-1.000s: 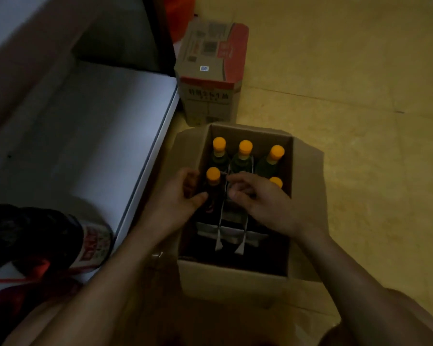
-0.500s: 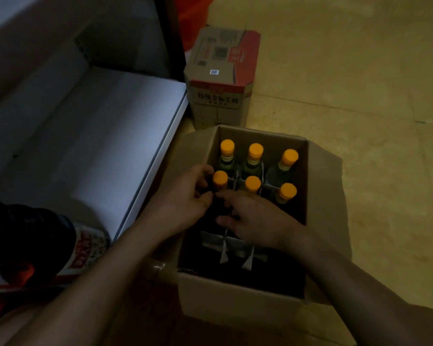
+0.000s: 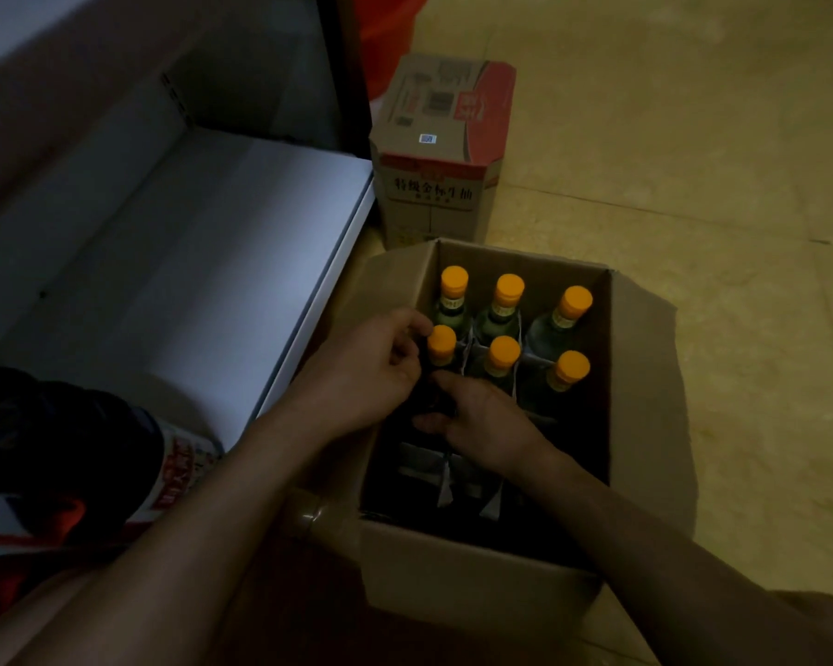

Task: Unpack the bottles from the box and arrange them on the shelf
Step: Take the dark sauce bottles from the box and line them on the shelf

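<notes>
My left hand [image 3: 371, 372] covers the neck of the near-left bottle [image 3: 441, 343]; whether my grip closes on it, I cannot tell. My right hand [image 3: 486, 425] loses its fingertips [image 3: 446, 379] in shadow. The box [image 3: 453, 569] buries the bottles' bodies in darkness. A labelled bottle [image 3: 179, 468] runs off the left edge.

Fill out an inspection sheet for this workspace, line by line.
Surface: tiled floor, dimly lit.
Job's things: open box on the floor, with six orange-capped bottles in two rows between card dividers; white shelf to its left.
Clutter: closed printed carton behind the box; dark labelled object at lower left, kind unclear.
Hands: left hand curled round the neck of the near-left bottle; right hand inside the box against that bottle's body, grip unclear.
Cables: nothing seen.
Surroundings: red object at the top edge, cut off.
</notes>
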A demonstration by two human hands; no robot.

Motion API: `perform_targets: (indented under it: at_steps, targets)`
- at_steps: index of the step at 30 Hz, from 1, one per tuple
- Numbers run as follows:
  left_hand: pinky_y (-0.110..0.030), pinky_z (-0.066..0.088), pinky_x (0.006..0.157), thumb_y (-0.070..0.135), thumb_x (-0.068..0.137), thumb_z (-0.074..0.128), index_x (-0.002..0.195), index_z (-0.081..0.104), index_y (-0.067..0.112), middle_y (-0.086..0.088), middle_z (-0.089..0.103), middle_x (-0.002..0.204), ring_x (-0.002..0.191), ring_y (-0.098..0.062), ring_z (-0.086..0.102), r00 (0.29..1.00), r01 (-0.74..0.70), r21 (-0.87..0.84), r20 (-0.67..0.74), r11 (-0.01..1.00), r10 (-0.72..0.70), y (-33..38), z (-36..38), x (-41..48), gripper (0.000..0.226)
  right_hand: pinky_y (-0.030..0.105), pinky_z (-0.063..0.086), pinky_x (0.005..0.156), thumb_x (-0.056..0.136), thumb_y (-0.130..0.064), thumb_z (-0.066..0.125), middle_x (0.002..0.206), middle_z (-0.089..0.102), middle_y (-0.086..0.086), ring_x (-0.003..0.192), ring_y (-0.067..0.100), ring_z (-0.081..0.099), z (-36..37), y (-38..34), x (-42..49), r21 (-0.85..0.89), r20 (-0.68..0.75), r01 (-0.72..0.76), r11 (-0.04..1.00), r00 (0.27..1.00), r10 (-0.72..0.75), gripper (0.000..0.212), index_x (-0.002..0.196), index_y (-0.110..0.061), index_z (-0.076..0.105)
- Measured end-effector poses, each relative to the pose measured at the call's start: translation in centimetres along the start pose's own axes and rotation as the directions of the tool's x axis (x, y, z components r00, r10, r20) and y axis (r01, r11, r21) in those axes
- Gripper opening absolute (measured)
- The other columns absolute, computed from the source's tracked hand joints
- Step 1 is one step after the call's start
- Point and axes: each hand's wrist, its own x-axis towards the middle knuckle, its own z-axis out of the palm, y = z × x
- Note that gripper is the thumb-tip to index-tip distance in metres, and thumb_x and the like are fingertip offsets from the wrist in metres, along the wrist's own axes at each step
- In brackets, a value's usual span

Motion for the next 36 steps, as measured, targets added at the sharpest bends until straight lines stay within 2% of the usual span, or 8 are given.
perform_targets:
  at_steps: [7,11,14,17,21,25,31,36]
  targets:
    - [-0.021,0.053,0.084,0.005,0.1,0.057,0.136,0.054,0.037,0.012,0.061,0.116,0.109,-0.006,0.061,0.989,-0.031,-0.041,0.143,0.999,0.036,-0.7,-1.0,0.2,0.049,0.039,0.054,0.093,0.096,-0.028,0.07,0.11,0.071,-0.01,0.104,0.01,0.066,-3.5,-2.0,-2.2,0.11,-0.059,0.015,0.994,0.998,-0.008,0.022,0.118,-0.03,0.067]
    - [-0.033,0.06,0.089,0.001,0.098,0.059,0.132,0.046,0.047,0.015,0.059,0.124,0.113,-0.01,0.063,0.965,-0.049,-0.117,0.249,0.992,0.077,-0.2,-1.7,0.0,0.06,0.021,0.052,0.079,0.094,-0.038,0.07,0.096,0.071,-0.017,0.092,-0.003,0.065,-7.1,-3.8,-4.0,0.154,-0.199,0.075,0.985,0.979,-0.043,0.011,0.104,-0.036,0.069]
    - [-0.04,0.061,0.094,0.002,0.094,0.067,0.138,0.04,0.051,0.014,0.054,0.143,0.124,-0.014,0.062,0.946,-0.069,-0.213,0.297,0.975,0.132,0.2,-1.5,-0.1,0.071,0.023,0.056,0.079,0.091,-0.037,0.07,0.093,0.074,-0.014,0.091,0.0,0.069,-8.7,-5.3,-5.0,0.263,-0.321,0.152,0.953,0.945,-0.062,0.012,0.101,-0.031,0.073]
    - [-0.016,0.048,0.098,0.017,0.091,0.078,0.149,0.032,0.053,0.025,0.049,0.144,0.131,0.005,0.048,0.94,-0.077,-0.284,0.299,0.956,0.165,0.3,-0.9,0.1,0.082,0.014,0.053,0.08,0.091,-0.027,0.073,0.096,0.077,-0.012,0.094,-0.001,0.071,-9.6,-6.8,-5.5,0.375,-0.415,0.235,0.897,0.908,-0.065,0.014,0.105,-0.026,0.076]
    - [-0.032,0.04,0.117,0.031,0.087,0.083,0.148,0.036,0.057,0.028,0.05,0.148,0.139,0.006,0.044,0.948,-0.05,-0.374,0.273,0.926,0.162,0.7,0.6,0.7,0.081,0.008,0.051,0.076,0.086,-0.024,0.077,0.094,0.079,-0.01,0.09,-0.003,0.073,-10.2,-7.9,-6.2,0.46,-0.534,0.311,0.832,0.845,-0.021,0.019,0.105,-0.025,0.078]
    - [-0.02,0.044,0.106,0.038,0.081,0.087,0.117,0.046,0.08,0.044,0.056,0.131,0.121,0.023,0.049,0.952,-0.016,-0.463,0.264,0.886,0.155,1.8,2.0,0.7,0.069,0.005,0.05,0.071,0.085,-0.022,0.078,0.094,0.078,-0.017,0.087,-0.005,0.072,-10.4,-8.5,-6.8,0.488,-0.608,0.372,0.79,0.794,0.001,0.019,0.102,-0.03,0.077]
    - [-0.031,0.046,0.109,0.045,0.067,0.089,0.119,0.053,0.075,0.032,0.063,0.131,0.125,0.011,0.055,0.968,-0.025,-0.578,0.189,0.816,0.163,2.6,3.6,0.2,0.069,0.004,0.05,0.071,0.09,-0.038,0.068,0.101,0.077,-0.013,0.087,-0.008,0.072,-11.1,-7.6,-6.5,0.451,-0.59,0.38,0.808,0.806,-0.05,0.02,0.109,-0.032,0.071]
    - [-0.032,0.056,0.099,0.047,0.069,0.086,0.127,0.052,0.068,0.022,0.067,0.131,0.122,-0.002,0.064,0.973,-0.077,-0.649,0.118,0.757,0.2,3.0,4.3,0.1,0.071,0.039,0.055,0.099,0.083,-0.072,0.055,0.127,0.06,-0.014,0.117,0.003,0.06,-9.7,-5.5,-6.0,0.337,-0.441,0.216,0.917,0.896,-0.049,0.061,0.136,-0.048,0.039]
